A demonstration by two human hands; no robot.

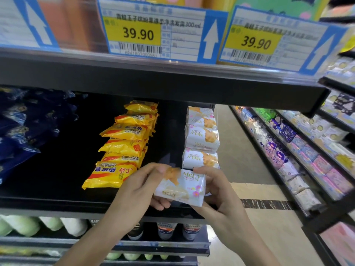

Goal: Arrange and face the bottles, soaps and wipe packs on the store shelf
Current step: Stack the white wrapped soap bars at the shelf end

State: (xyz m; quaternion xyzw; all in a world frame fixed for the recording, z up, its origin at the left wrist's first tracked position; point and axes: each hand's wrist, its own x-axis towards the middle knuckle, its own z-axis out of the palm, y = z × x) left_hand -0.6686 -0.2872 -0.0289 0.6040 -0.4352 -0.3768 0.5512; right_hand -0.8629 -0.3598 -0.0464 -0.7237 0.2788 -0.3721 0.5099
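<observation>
Two hands hold one white MeLy soap pack (180,187) just above the front edge of the black shelf (57,200), near its right end. Your left hand (138,191) grips the left side of the pack, with the fingers curled over the top and the thumb under it. Your right hand (217,191) grips the right side in the same way. The printed name on the pack faces you and reads upright. Behind it, on the shelf, a row of white MeLy packs (201,135) runs to the back along the right edge. To the left of this row lies a row of yellow sulfur soap packs (124,144), which overlap one another. Dark blue packs (25,125) stand at the left end of the shelf.
</observation>
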